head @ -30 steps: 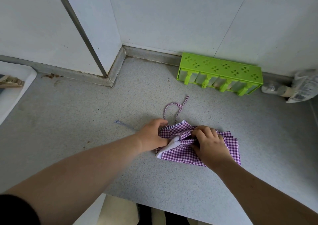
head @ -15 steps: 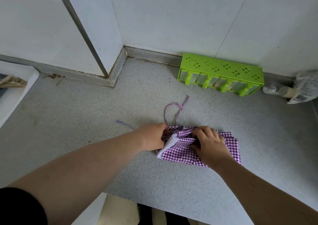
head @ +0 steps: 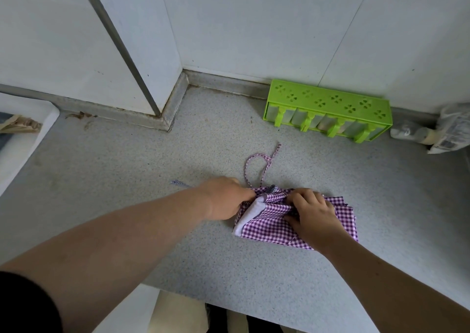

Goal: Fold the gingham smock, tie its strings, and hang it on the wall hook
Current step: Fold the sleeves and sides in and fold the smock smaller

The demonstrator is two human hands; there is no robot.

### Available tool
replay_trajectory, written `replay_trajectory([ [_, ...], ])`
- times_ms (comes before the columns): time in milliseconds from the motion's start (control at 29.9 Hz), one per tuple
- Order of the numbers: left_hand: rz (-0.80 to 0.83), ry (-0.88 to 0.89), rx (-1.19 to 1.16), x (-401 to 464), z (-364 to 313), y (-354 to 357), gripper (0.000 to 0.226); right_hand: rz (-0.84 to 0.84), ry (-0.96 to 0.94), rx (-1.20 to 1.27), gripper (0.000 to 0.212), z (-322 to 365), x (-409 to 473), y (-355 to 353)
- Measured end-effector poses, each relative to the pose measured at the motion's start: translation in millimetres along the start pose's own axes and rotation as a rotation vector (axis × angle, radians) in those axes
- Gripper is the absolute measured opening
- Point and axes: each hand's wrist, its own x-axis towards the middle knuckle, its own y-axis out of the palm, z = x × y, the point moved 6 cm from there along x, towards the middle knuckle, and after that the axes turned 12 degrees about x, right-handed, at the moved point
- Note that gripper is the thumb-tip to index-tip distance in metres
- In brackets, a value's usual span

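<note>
The purple-and-white gingham smock [head: 269, 227] lies folded into a small bundle on the speckled grey counter [head: 127, 174], its white lining showing at the left edge. My left hand [head: 223, 199] grips the bundle's upper left corner. My right hand [head: 311, 214] pinches bunched fabric at the middle and presses down on it. One gingham string [head: 256, 160] loops away from the bundle toward the wall. Another string end [head: 179, 183] pokes out behind my left wrist. No wall hook is in view.
A lime-green plastic rack [head: 330, 110] stands against the back wall. To its right lie a small bottle [head: 412, 132] and a crinkled plastic bag [head: 452, 129]. A white tray edge [head: 28, 139] sits at far left. The counter's front edge [head: 254, 315] runs below my arms.
My left hand has slid a little right, closer into the bundle's corner. My right hand has stayed gripping the bunched fabric. The looped string has not moved.
</note>
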Motion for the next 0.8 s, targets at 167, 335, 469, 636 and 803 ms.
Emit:
replay_trajectory([
  [167,0.025,-0.123,0.01,-6,11,-8,0.022,0.03,0.015,-0.011,0.044,-3,1,1],
  [335,0.124,-0.144,0.258,-15,37,-14,0.05,0.054,0.022,-0.028,0.046,-3,2,0],
  [469,0.242,-0.308,0.307,-32,90,-6,0.047,0.08,0.035,-0.043,0.048,-4,4,1],
  [636,0.4,-0.579,0.248,-61,134,5,0.045,0.107,0.032,-0.127,0.051,2,7,0],
  [803,-0.269,-0.05,0.223,-35,37,-34,0.049,0.046,0.008,-0.158,0.043,21,13,-6],
])
